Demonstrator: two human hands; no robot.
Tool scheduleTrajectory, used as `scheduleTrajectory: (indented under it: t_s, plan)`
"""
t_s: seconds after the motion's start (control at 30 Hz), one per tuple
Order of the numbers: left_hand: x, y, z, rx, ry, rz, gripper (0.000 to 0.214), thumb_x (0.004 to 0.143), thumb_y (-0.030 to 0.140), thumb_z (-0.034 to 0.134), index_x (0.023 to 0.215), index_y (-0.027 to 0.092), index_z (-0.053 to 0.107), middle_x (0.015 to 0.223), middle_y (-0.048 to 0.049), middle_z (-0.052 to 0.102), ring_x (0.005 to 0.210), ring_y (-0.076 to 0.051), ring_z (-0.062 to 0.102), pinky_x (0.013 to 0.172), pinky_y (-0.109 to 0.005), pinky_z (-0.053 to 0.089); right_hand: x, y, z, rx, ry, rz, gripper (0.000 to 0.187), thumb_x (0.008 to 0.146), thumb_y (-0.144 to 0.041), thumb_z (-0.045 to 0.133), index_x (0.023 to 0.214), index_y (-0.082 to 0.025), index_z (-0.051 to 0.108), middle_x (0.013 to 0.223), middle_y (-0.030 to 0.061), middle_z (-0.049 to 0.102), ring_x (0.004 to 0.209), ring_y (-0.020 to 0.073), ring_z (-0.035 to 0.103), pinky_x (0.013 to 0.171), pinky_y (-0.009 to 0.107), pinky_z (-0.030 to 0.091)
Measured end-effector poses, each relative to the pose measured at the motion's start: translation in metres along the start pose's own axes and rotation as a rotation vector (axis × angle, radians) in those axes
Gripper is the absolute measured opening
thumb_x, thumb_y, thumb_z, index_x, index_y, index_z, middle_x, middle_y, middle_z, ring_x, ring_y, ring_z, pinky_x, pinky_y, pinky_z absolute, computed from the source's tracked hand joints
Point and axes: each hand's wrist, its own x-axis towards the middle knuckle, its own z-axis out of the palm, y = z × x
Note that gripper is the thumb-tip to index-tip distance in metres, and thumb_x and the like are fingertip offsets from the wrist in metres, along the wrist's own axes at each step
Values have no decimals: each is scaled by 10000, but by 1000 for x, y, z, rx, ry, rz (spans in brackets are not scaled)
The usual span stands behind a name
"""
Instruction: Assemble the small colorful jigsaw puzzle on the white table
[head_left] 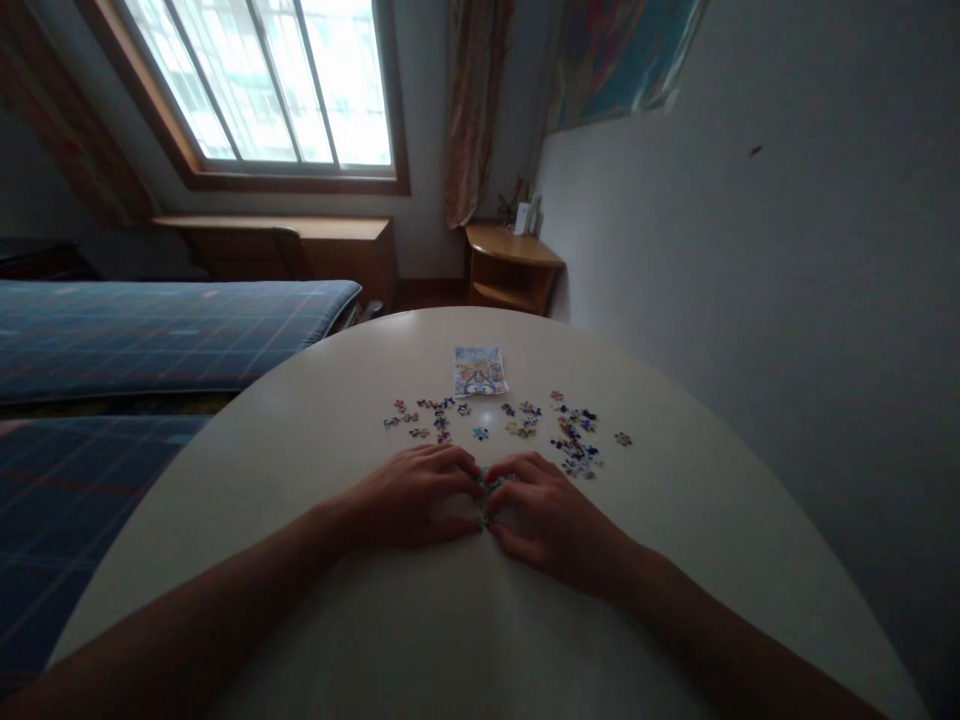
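Observation:
My left hand (420,495) and my right hand (546,512) meet near the middle of the round table, fingers bent. Between their fingertips lie a few jigsaw pieces (486,482), mostly covered by the fingers. Both hands are closed on these pieces, pressing from either side. Beyond my left hand is a loose group of jigsaw pieces (441,412). A denser heap of pieces (577,440) lies past my right hand, with a single piece (623,439) to its right. One light blue piece (480,433) sits just beyond my fingertips.
A small printed picture sheet (480,372) lies on the white table (675,500) behind the pieces. To the left is a bed with a plaid mattress (165,335). A wooden corner shelf (514,248) stands beyond the table, and a wall (787,300) rises on the right.

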Motion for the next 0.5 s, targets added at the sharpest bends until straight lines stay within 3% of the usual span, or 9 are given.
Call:
scheduleTrajectory:
  t_s: [0.2, 0.5]
  plan:
    - [1, 6, 3, 10, 8, -58, 296, 867, 403, 693, 1114, 249, 637, 1182, -67, 630, 1060, -224, 621, 932, -377, 503, 1, 0, 3, 10, 43, 34, 138, 758, -143, 726, 863, -216, 674, 1144, 69, 667, 1141, 237, 561, 1024, 444, 438]
    - [0, 3, 5, 48, 26, -26, 243, 899, 388, 663, 1090, 241, 634, 1158, -66, 630, 1049, -217, 618, 943, -379, 494, 3, 4, 4, -21, 73, 13, 99, 791, -168, 718, 862, -212, 666, 1097, 64, 683, 1077, 233, 591, 971, 435, 468]
